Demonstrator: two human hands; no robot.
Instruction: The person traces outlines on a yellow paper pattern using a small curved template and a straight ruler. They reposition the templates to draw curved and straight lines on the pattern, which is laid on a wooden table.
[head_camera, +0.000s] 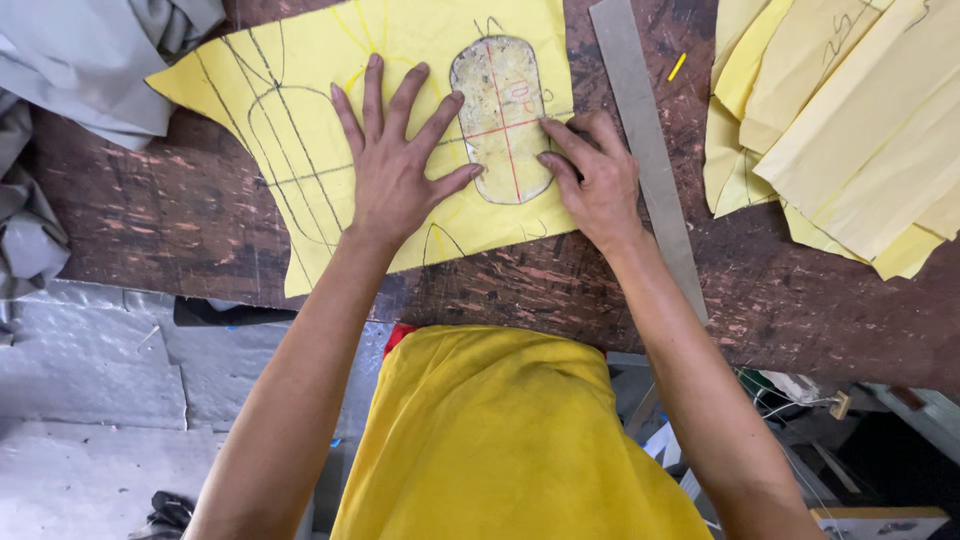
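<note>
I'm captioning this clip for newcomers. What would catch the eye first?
The bright yellow sheet marked with dark pattern lines, at the top centre of the worn wooden table. The left hand presses it flat, and the right hand steadies an oval template on it. A stack of yellow pieces lies at the right.

Soft, even daylight, faint shadows under the hands, sharp focus throughout, slight wide-angle stretch at the edges.
</note>
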